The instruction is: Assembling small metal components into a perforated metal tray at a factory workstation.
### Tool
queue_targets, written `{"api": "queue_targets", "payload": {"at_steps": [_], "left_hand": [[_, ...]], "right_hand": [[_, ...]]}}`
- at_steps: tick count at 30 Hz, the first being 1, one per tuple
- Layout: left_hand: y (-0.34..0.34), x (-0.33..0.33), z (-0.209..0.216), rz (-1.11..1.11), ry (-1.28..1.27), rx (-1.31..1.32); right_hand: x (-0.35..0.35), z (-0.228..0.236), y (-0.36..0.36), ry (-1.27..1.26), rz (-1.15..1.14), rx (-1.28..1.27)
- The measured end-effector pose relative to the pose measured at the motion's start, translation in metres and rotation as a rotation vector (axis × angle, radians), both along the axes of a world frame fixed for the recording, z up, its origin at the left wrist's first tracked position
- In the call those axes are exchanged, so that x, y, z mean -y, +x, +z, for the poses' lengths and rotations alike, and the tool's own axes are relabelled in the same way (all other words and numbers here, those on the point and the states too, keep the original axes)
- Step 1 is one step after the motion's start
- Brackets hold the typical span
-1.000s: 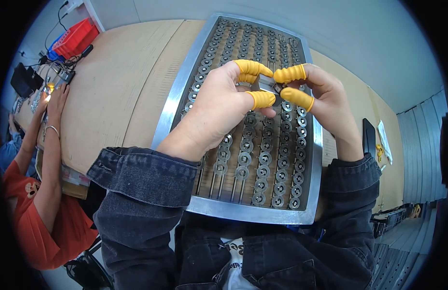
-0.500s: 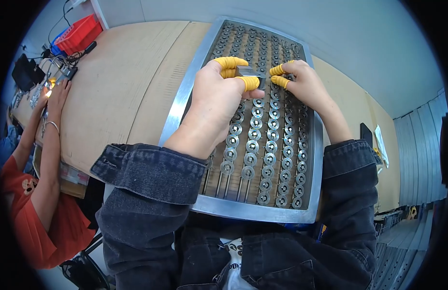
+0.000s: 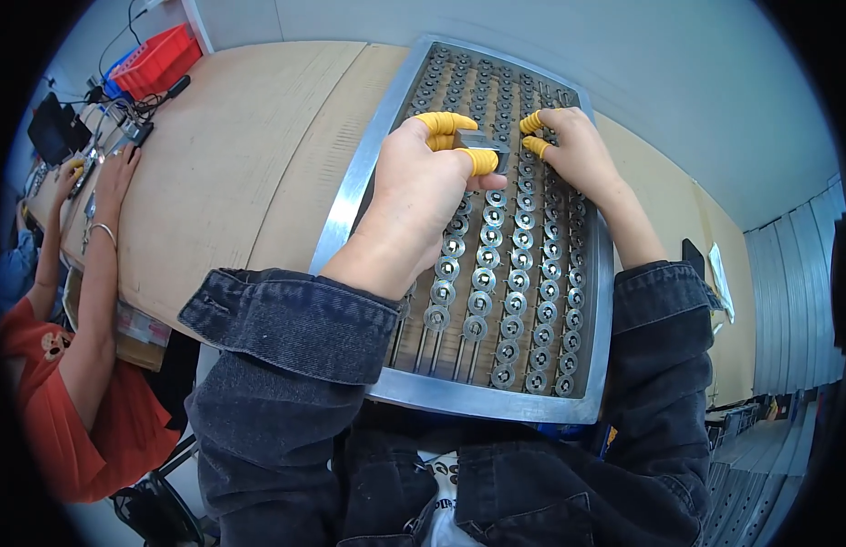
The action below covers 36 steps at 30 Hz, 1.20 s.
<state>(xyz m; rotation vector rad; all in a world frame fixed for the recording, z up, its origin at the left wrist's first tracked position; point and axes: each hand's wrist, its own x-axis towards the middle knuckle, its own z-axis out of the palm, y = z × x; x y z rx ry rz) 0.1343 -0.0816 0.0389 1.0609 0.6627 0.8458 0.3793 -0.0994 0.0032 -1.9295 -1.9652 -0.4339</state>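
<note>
A metal-framed tray (image 3: 336,214) lies in front of me, holding rows of thin rods threaded with round metal discs (image 3: 480,279). My left hand (image 3: 414,178) is above the middle of the tray, its thumb and fingers closed on a grey metal block (image 3: 477,141). Yellow finger covers wrap the thumb and fingers of both hands. To the right of the block, my right hand (image 3: 573,150) reaches over the far part of the rows. Its thumb and forefinger are slightly apart near the discs, with nothing discernible between them.
The tray rests on a brown tabletop (image 3: 231,173). Back left are a red basket (image 3: 158,62) and cables. At the left, a co-worker in a red top (image 3: 94,419) has an arm on the table. A dark flat object and a white sheet (image 3: 720,281) lie at the right.
My right thumb and forefinger have spread a little and moved slightly away from the block. My left hand keeps its grip on the block. The co-worker's hands have shifted.
</note>
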Motion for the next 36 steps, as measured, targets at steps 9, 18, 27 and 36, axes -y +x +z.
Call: {"api": "queue_targets", "payload": {"at_steps": [9,18,27,36], "left_hand": [[-0.001,0.002,0.001,-0.064,0.023,-0.033],[0.005,0.004,-0.005,-0.192,0.184,-0.061],[0.006,0.002,-0.011,-0.232,0.121,0.073],[0.004,0.002,-0.01,-0.247,0.145,0.074]], "right_hand": [[0.032,0.035,-0.038,0.086,0.065,-0.82],[0.071,0.037,-0.067,0.1,0.259,-0.902],[0.079,0.042,-0.056,0.019,0.265,-0.629],[0.078,0.039,-0.058,0.067,0.212,-0.97]]}}
